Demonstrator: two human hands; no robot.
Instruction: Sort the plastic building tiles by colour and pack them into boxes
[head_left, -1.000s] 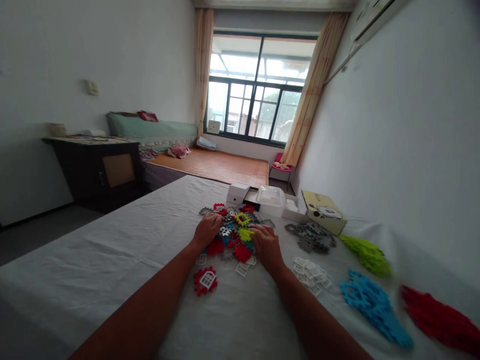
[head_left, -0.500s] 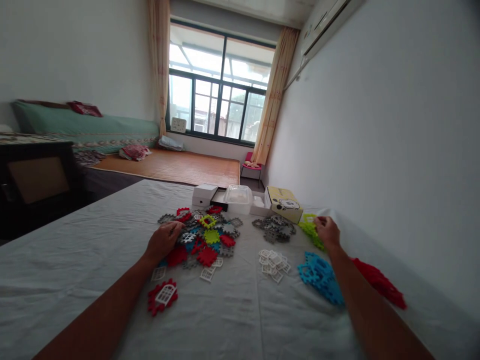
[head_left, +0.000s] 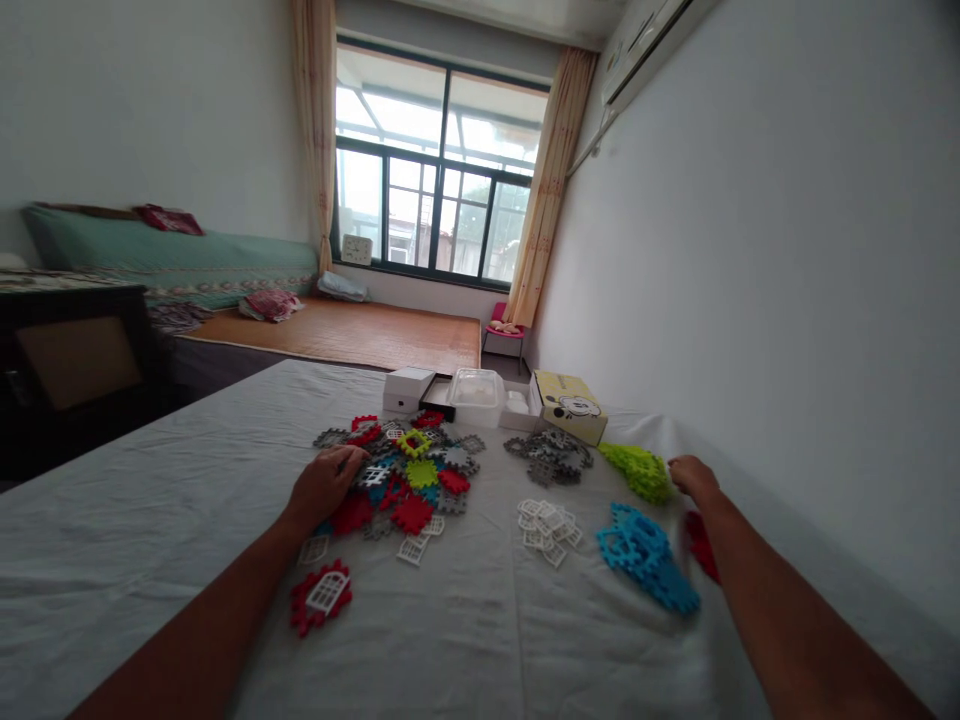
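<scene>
My left hand [head_left: 328, 482] rests against the left edge of a mixed pile of plastic building pieces [head_left: 412, 514], its fingers bent together. Whatever it may pinch there is hidden. My right hand [head_left: 694, 478] hovers just right of a heap of lime-green pieces [head_left: 637, 470], fingers curled, with no piece visible in them. Below it lie blue pieces [head_left: 649, 560], and red pieces [head_left: 701, 547] are partly covered by my right forearm. White window-frame pieces [head_left: 550, 530] and grey pieces [head_left: 547, 458] form separate heaps. Nearer me, a red piece [head_left: 304, 605] has a white window frame [head_left: 328, 592] on it.
Along the table's far side stand a white box [head_left: 407, 390], a clear plastic tub [head_left: 477, 393] and a yellow box with a cartoon face [head_left: 568, 405]. A pale cloth [head_left: 187, 500] covers the table. The wall [head_left: 787, 250] rises close on the right.
My right hand has moved right and slightly down, away from the lime-green heap. The lime-green piece it held is no longer seen in its fingers. My left hand has hardly moved.
</scene>
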